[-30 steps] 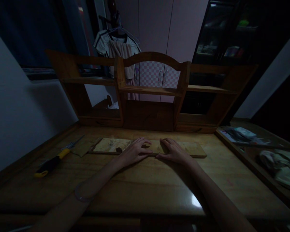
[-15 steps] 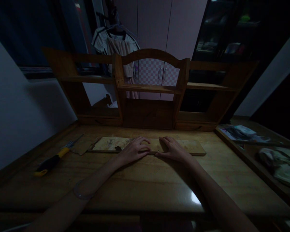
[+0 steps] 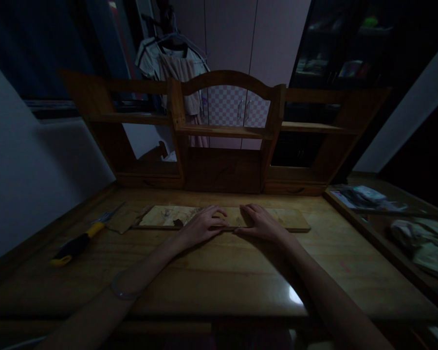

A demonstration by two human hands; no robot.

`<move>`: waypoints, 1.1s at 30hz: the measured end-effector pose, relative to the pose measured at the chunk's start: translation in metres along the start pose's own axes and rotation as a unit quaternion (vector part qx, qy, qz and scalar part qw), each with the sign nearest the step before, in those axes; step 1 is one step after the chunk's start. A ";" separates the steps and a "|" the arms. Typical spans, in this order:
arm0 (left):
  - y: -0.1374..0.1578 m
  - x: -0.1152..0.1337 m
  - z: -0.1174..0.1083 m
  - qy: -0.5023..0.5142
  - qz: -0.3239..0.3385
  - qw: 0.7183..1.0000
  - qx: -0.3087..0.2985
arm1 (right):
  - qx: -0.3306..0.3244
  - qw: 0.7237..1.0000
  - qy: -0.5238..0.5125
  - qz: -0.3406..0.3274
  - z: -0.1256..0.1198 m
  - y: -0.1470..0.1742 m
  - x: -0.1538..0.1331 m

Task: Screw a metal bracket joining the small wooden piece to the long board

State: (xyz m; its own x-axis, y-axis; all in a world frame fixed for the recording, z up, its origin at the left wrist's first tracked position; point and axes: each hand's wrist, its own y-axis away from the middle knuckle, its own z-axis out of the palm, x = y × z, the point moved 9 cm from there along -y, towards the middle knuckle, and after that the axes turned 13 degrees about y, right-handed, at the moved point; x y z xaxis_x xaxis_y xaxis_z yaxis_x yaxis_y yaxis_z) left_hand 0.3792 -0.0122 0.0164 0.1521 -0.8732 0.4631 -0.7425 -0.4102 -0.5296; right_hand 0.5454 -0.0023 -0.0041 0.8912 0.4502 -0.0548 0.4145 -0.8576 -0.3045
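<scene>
A long, narrow wooden board (image 3: 288, 219) lies flat on the wooden desk, its left half pale and worn with dark stains. My left hand (image 3: 204, 224) rests on the middle of it, fingers curved over the top and thumb at the near edge. Just to the right, my right hand (image 3: 261, 223) holds the same board, thumb along the near edge and fingers bent over the surface. A gap separates the two hands. The undersides of the fingers are hidden. A clear band (image 3: 122, 288) circles my left wrist.
A tool with a black and yellow handle (image 3: 76, 245) lies on the left, its metal end by a thin brownish flat piece (image 3: 123, 221). A wooden shelf unit (image 3: 222, 130) stands along the desk's back. Crumpled cloth (image 3: 423, 243) and papers lie on the right.
The hands and board keep their places relative to each other. The whole view has shifted very slightly.
</scene>
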 end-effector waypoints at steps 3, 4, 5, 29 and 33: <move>0.000 0.000 -0.002 -0.003 0.000 1.000 0.008 | -0.001 1.000 -0.002 0.001 -0.001 0.000 -0.001; -0.001 0.001 -0.002 -0.004 -0.002 1.000 0.009 | -0.001 1.000 -0.002 0.001 0.000 0.000 0.000; -0.001 0.001 -0.003 -0.004 -0.004 1.000 0.010 | -0.001 1.000 -0.003 0.001 0.000 0.000 0.000; 0.000 0.001 -0.004 -0.009 -0.008 1.000 0.004 | 0.003 1.000 -0.002 0.000 0.000 0.000 0.000; 0.000 0.000 -0.003 -0.010 -0.002 1.000 0.005 | 0.002 1.000 -0.010 0.001 0.001 0.000 0.001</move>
State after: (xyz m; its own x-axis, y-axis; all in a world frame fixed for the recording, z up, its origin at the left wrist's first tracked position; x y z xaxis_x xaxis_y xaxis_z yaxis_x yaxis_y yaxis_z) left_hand 0.3770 -0.0112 0.0180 0.1681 -0.8766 0.4509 -0.7352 -0.4162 -0.5350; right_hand 0.5459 -0.0022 -0.0048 0.8882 0.4532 -0.0751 0.4117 -0.8578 -0.3078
